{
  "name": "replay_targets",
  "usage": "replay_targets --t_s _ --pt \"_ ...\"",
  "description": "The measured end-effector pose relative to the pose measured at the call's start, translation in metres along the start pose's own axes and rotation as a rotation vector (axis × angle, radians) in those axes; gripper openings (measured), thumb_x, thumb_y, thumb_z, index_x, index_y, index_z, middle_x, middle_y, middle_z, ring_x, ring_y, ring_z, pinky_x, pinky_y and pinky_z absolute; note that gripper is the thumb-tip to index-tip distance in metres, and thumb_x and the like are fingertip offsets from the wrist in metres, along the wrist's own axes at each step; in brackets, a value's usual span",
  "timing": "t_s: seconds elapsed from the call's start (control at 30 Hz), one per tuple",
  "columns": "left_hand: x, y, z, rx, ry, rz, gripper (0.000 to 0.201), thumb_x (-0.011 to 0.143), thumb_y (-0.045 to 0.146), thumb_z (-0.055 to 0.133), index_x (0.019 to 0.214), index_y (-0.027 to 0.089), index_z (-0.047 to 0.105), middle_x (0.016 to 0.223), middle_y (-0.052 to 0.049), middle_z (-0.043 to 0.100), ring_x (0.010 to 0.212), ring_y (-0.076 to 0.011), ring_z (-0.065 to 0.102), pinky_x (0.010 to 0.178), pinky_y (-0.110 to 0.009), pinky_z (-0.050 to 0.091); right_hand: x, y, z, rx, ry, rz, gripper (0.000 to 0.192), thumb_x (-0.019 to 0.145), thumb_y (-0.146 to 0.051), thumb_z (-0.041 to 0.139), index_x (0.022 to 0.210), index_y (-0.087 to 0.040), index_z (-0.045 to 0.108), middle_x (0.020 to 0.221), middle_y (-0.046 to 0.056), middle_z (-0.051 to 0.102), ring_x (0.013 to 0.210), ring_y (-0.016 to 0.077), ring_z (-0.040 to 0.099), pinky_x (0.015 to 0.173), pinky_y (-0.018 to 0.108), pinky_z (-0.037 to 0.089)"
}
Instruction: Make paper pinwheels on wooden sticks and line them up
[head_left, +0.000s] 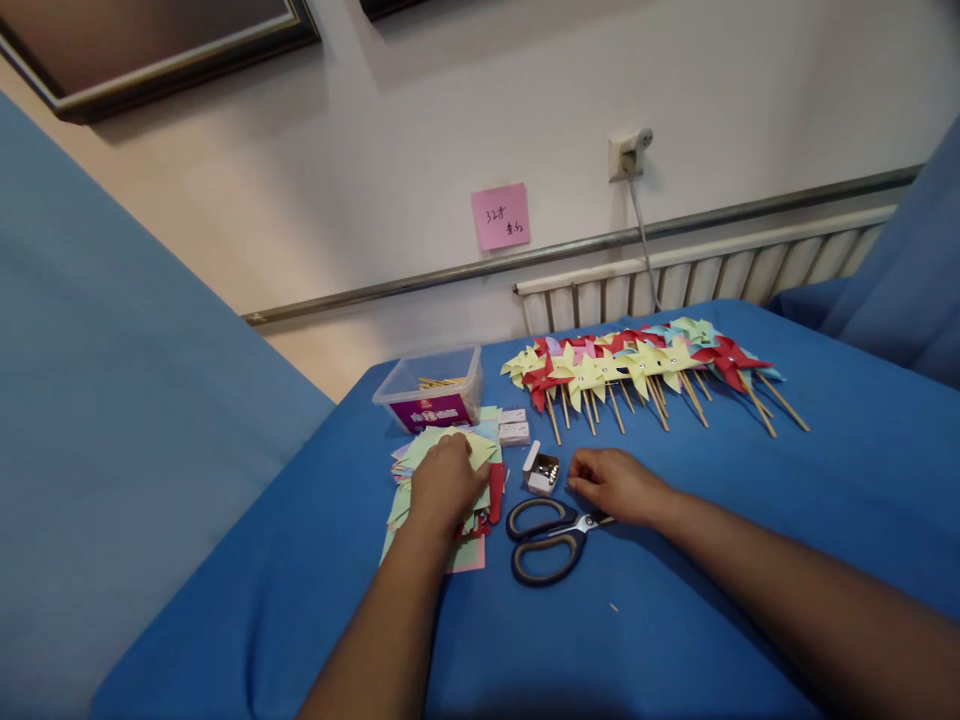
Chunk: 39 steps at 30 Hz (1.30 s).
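Note:
My left hand (448, 482) is over a stack of coloured paper pieces (403, 500), its fingers curled on a pale yellow-green sheet (482, 450). The fingertips are partly hidden. My right hand (611, 483) rests on the cloth with fingers curled together; whatever lies between them is too small to make out. Just left of it is a small open white box (541, 470) of shiny metal pins. Dark-handled scissors (550, 543) lie below, their blade tips reaching under the right hand. Red paper pieces (496, 492) stick out beside my left hand.
Finished paper pinwheels (600, 372) on wooden sticks lie in a row at the back right. A clear plastic tub (435, 388) holds sticks at the back left. Two small white boxes (514, 432) sit by the paper. Blue cloth (675, 620) covers the table; a radiator (697, 280) stands behind.

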<state>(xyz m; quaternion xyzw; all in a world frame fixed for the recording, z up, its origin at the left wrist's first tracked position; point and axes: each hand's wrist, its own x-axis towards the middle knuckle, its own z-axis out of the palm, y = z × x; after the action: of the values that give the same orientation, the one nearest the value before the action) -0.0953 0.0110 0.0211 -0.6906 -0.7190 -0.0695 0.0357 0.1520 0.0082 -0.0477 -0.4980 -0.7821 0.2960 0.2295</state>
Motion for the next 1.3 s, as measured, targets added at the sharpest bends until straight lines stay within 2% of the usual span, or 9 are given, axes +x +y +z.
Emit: replay_targets --t_s 0.2,0.37,0.47,0.67,0.77,0.87,1.0,1.17,1.3 --pt "0.009 -0.018 0.001 -0.238 0.009 -0.132 0.025 0.082 0.043 0.052 0.072 0.021 0.062 0.077 -0.005 0.070 0.071 -0.0204 0.061 0.058 -0.029 0.034 0.001 0.000 0.000 -0.008 -0.008 0.014 0.011 0.084 -0.029 0.055 0.080 -0.021 0.062 0.070 -0.001 0.065 0.062 0.0126 0.054 0.054 0.023 0.028" --pt "0.016 -0.032 -0.002 -0.339 0.105 -0.177 0.025 0.083 0.035 0.049 0.077 0.019 0.067 0.082 -0.008 0.072 0.075 -0.0217 0.063 0.062 -0.029 0.037 0.001 -0.001 0.000 -0.014 -0.001 0.019 0.012 0.084 -0.030 0.055 0.081 -0.021 0.062 0.071 -0.001 0.066 0.062 0.0124 0.054 0.054 0.023 0.028" --pt "0.014 -0.033 -0.004 -0.445 0.224 -0.179 0.024 0.082 0.035 0.050 0.083 0.019 0.069 0.081 -0.007 0.072 0.074 -0.0213 0.063 0.064 -0.029 0.039 0.001 0.000 0.002 -0.012 0.004 0.017 0.012 0.084 -0.031 0.055 0.081 -0.021 0.062 0.071 -0.001 0.066 0.062 0.0125 0.055 0.055 0.023 0.029" --pt "0.017 -0.036 -0.002 -0.793 0.640 -0.282 0.022 0.074 0.037 0.062 0.084 0.017 0.066 0.081 -0.004 0.069 0.073 -0.0186 0.062 0.067 -0.028 0.045 0.001 0.004 0.006 0.020 0.012 0.011 0.012 0.084 -0.030 0.054 0.080 -0.021 0.062 0.071 -0.001 0.066 0.062 0.0127 0.055 0.054 0.023 0.029" --pt "0.018 -0.031 -0.004 -1.113 0.708 -0.341 0.025 0.070 0.036 0.068 0.084 0.017 0.062 0.076 -0.001 0.067 0.065 -0.0158 0.060 0.063 -0.027 0.047 0.002 0.005 0.008 0.047 0.010 -0.002 0.012 0.083 -0.030 0.055 0.079 -0.021 0.062 0.069 -0.001 0.065 0.060 0.0125 0.053 0.053 0.023 0.029" --pt "0.011 -0.012 -0.013 -1.525 0.650 -0.321 0.031 0.066 0.034 0.072 0.089 0.018 0.058 0.078 0.000 0.068 0.063 -0.0148 0.063 0.065 -0.030 0.051 0.005 0.004 0.006 0.126 0.074 -0.007 0.013 0.083 -0.031 0.056 0.078 -0.020 0.061 0.068 -0.001 0.063 0.060 0.0130 0.053 0.054 0.024 0.032" --pt "-0.007 0.029 -0.020 -1.748 0.353 -0.287 0.041 0.062 0.031 0.077 0.095 0.015 0.060 0.082 -0.004 0.071 0.065 -0.0167 0.066 0.066 -0.032 0.053 0.010 0.001 -0.004 0.505 0.265 -0.002 0.025 0.084 -0.043 0.056 0.082 -0.019 0.062 0.076 0.002 0.066 0.066 0.0147 0.058 0.060 0.026 0.041" --pt "-0.012 0.079 -0.002 -1.624 0.007 -0.174 0.040 0.064 0.039 0.077 0.092 0.014 0.063 0.080 -0.007 0.072 0.061 -0.0176 0.066 0.060 -0.029 0.052 0.011 -0.002 -0.018 1.100 0.304 -0.063 0.043 0.082 -0.058 0.056 0.096 -0.018 0.066 0.092 0.007 0.070 0.078 0.0185 0.065 0.067 0.030 0.049" --pt "-0.003 0.106 0.011 -1.431 -0.058 -0.117 0.034 0.067 0.043 0.074 0.083 0.015 0.064 0.068 -0.004 0.069 0.055 -0.0156 0.062 0.052 -0.025 0.047 0.014 -0.003 -0.022 1.230 0.375 0.071 0.044 0.063 -0.050 0.078 0.089 -0.017 0.066 0.077 0.004 0.071 0.067 0.0186 0.066 0.064 0.031 0.051"
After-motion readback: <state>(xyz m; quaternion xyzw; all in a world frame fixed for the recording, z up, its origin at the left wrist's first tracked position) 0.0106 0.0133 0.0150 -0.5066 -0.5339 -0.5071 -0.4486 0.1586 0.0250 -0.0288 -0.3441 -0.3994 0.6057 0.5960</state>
